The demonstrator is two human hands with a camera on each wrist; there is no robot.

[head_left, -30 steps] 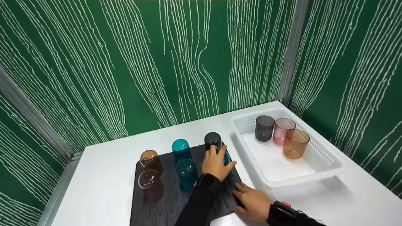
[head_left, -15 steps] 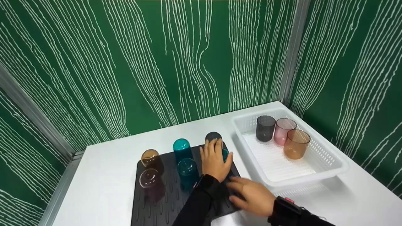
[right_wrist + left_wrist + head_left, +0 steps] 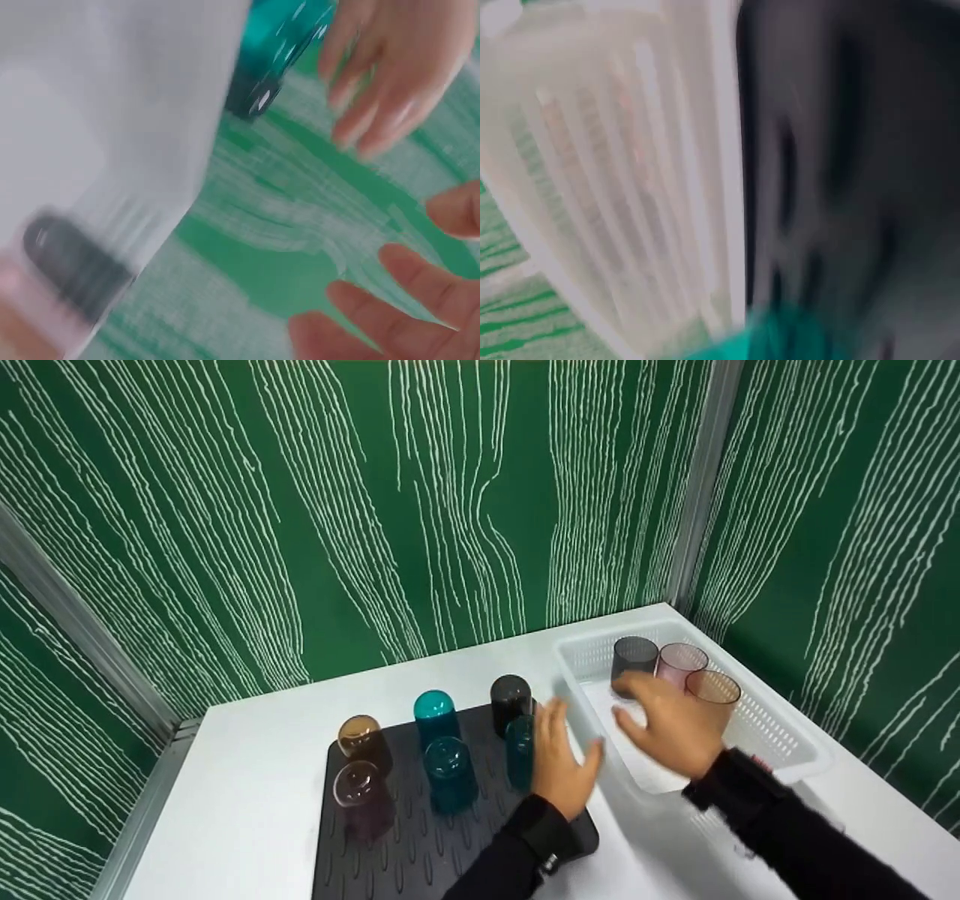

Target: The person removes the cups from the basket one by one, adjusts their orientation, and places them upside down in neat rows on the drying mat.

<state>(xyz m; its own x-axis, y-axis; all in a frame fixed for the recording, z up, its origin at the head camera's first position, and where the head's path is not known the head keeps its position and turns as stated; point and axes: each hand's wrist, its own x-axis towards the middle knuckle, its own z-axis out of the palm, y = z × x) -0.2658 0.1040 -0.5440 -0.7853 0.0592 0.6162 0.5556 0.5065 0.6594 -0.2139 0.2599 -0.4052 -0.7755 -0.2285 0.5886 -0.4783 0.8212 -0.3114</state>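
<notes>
In the head view my left hand [image 3: 561,761] is raised at the drying mat's right edge, fingers extended, holding nothing. Just left of it an upside-down teal glass [image 3: 517,754] stands on the black ridged mat [image 3: 420,855]. Behind that glass is a dark grey glass [image 3: 511,697], also upside down. My right hand [image 3: 671,727], blurred, hovers over the white basket [image 3: 592,720] with fingers spread and nothing in them. Upright in the basket are a grey cup [image 3: 634,654], a pink cup [image 3: 681,658] and an amber cup [image 3: 712,688], partly hidden by the right hand.
Further left on the mat stand upside-down glasses: one amber [image 3: 360,735], one purplish [image 3: 360,791], one bright teal [image 3: 435,716] and one darker teal [image 3: 448,769]. The white table [image 3: 240,780] ends at green walls [image 3: 450,510] with white lines.
My left hand has come off the glasses at the mat's right side and moved right and down. My right hand has left the mat's edge and moved up and right over the basket.
</notes>
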